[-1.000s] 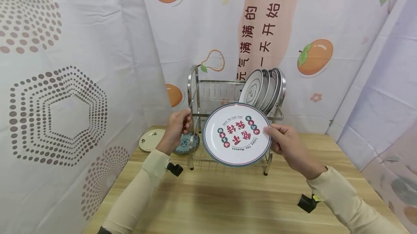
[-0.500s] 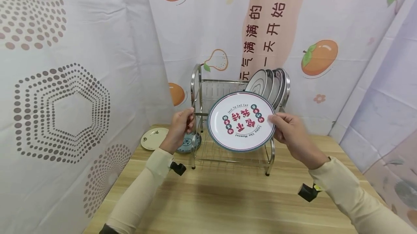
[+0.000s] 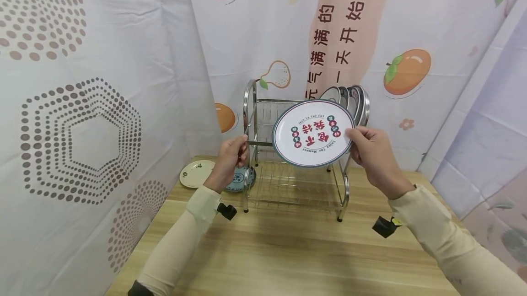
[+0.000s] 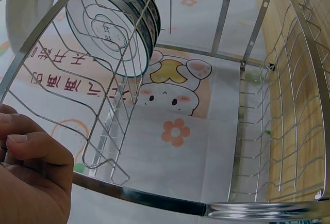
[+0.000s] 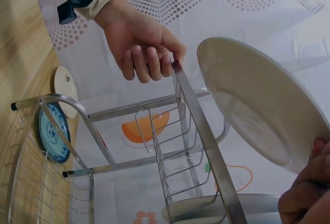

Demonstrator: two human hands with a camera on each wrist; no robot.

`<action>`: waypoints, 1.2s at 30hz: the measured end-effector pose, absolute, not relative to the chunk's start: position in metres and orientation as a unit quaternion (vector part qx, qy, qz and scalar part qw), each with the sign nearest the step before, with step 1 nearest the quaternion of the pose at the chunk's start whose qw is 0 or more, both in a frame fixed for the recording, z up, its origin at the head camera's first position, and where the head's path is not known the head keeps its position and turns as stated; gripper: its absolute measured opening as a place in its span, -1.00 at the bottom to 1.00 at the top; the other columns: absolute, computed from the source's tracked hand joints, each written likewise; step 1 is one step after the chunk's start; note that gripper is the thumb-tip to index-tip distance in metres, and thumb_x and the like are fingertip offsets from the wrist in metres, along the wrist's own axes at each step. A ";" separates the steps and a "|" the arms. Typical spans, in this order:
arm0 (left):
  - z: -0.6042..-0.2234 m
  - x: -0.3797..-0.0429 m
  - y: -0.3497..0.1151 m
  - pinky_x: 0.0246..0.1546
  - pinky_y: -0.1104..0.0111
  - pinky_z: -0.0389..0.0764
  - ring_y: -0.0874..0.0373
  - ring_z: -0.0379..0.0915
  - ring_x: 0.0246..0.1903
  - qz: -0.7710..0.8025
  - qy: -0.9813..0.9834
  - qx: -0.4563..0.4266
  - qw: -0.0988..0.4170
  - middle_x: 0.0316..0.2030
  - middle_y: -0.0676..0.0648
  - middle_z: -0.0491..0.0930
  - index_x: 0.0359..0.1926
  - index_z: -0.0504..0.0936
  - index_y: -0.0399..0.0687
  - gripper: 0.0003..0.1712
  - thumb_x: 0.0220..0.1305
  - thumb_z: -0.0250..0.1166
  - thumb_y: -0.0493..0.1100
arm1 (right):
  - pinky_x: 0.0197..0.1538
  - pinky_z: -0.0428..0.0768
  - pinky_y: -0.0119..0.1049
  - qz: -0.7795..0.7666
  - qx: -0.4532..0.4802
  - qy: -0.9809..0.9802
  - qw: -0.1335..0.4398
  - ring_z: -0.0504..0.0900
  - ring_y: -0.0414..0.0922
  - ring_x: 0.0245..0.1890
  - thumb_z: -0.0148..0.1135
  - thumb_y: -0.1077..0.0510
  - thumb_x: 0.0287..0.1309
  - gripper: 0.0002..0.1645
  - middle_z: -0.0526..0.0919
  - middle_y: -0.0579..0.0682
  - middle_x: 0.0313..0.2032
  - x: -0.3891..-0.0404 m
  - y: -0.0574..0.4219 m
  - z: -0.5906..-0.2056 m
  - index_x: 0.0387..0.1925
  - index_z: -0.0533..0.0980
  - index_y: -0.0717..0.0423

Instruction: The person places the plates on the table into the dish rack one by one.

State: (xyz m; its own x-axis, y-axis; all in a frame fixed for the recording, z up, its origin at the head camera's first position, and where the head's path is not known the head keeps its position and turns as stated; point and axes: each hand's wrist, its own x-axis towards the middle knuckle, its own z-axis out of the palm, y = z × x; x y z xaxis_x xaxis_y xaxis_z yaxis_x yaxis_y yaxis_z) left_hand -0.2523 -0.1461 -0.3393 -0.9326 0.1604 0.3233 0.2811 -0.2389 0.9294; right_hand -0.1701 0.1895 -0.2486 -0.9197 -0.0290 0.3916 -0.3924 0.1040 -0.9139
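My right hand [image 3: 374,158] pinches the right rim of a round white plate [image 3: 314,133] with a teal edge and red lettering, thumb on its face. The plate is tilted above the front rail of a two-tier metal dish rack [image 3: 261,143], and its plain underside shows in the right wrist view. With curled fingers my left hand [image 3: 231,156] holds the left end of the rack's upper front rail. Several plates [image 4: 105,33] stand on edge at the right end of the upper tier, partly hidden behind the held plate in the head view.
On the wooden table [image 3: 280,259], left of the rack, lie a cream plate [image 3: 195,174] and a blue patterned plate [image 3: 238,181], the latter partly behind my left hand. Printed curtains [image 3: 255,17] hang close behind and at both sides.
My right hand has raised the plate and brought it further back over the upper tier, tipping it flatter. The left hand stays on the rail; the view has shifted slightly.
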 end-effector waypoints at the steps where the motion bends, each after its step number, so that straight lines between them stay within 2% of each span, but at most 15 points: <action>1: -0.339 -0.253 -0.146 -0.71 0.43 0.23 0.22 0.13 -0.76 -0.765 -0.617 -0.180 0.040 -0.73 0.03 0.30 -0.57 0.34 -0.08 -0.50 0.55 0.10 0.02 | -0.64 0.02 -0.20 0.650 0.140 -0.732 0.145 0.17 -0.25 -0.74 0.10 0.18 0.50 -0.61 0.31 -0.11 -0.72 -0.171 0.189 -0.247 -0.50 0.54 0.26; 9: -0.340 -0.254 -0.144 -0.69 0.37 0.16 0.23 0.12 -0.77 -0.766 -0.617 -0.173 0.045 -0.74 0.03 0.30 -0.58 0.33 -0.10 -0.49 0.55 0.11 0.00 | -0.69 0.05 -0.28 0.634 0.109 -0.745 0.177 0.15 -0.26 -0.77 0.10 0.17 0.48 -0.61 0.27 -0.13 -0.76 -0.183 0.189 -0.241 -0.49 0.53 0.30; 14: -0.339 -0.253 -0.144 -0.71 0.42 0.20 0.23 0.13 -0.77 -0.767 -0.618 -0.167 0.043 -0.74 0.03 0.30 -0.59 0.32 -0.10 -0.49 0.53 0.12 0.01 | -0.73 0.10 -0.35 0.617 0.094 -0.753 0.206 0.17 -0.27 -0.79 0.09 0.14 0.47 -0.60 0.28 -0.16 -0.77 -0.190 0.191 -0.240 -0.47 0.55 0.31; 20: -0.338 -0.251 -0.143 -0.71 0.44 0.22 0.23 0.12 -0.77 -0.764 -0.621 -0.169 0.050 -0.74 0.02 0.30 -0.59 0.30 -0.09 -0.49 0.55 0.10 0.00 | -0.75 0.15 -0.37 0.551 0.070 -0.791 0.257 0.20 -0.25 -0.80 0.07 0.11 0.42 -0.54 0.30 -0.15 -0.79 -0.197 0.186 -0.236 -0.58 0.46 0.31; 26: -0.340 -0.252 -0.144 -0.71 0.43 0.22 0.23 0.11 -0.77 -0.767 -0.618 -0.166 0.053 -0.74 0.03 0.30 -0.59 0.30 -0.09 -0.48 0.55 0.10 0.00 | -0.74 0.16 -0.37 0.480 0.064 -0.820 0.305 0.20 -0.23 -0.77 0.04 0.14 0.36 -0.54 0.32 -0.08 -0.77 -0.203 0.182 -0.233 -0.67 0.36 0.22; 32: -0.341 -0.253 -0.143 -0.71 0.41 0.21 0.22 0.11 -0.77 -0.768 -0.615 -0.170 0.056 -0.74 0.03 0.29 -0.59 0.29 -0.09 -0.47 0.53 0.12 0.02 | -0.69 0.17 -0.36 0.435 0.070 -0.828 0.346 0.22 -0.19 -0.76 0.04 0.16 0.32 -0.52 0.35 -0.02 -0.77 -0.210 0.182 -0.231 -0.74 0.34 0.16; 36: -0.340 -0.252 -0.142 -0.70 0.39 0.20 0.22 0.11 -0.77 -0.766 -0.616 -0.175 0.058 -0.74 0.03 0.29 -0.60 0.28 -0.09 -0.46 0.54 0.11 0.03 | -0.50 0.24 -0.32 0.407 0.077 -0.825 0.383 0.26 -0.09 -0.71 0.05 0.19 0.28 -0.52 0.40 0.03 -0.77 -0.215 0.179 -0.230 -0.79 0.33 0.16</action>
State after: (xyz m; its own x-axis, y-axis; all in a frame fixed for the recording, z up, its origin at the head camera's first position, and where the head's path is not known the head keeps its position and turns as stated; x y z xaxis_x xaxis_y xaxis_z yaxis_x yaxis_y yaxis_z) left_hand -0.2524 -0.1417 -0.3402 -0.9317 0.1275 0.3400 0.3047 -0.2348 0.9230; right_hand -0.2155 0.1786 -0.2296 -0.6944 0.1846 0.6956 -0.4396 0.6564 -0.6131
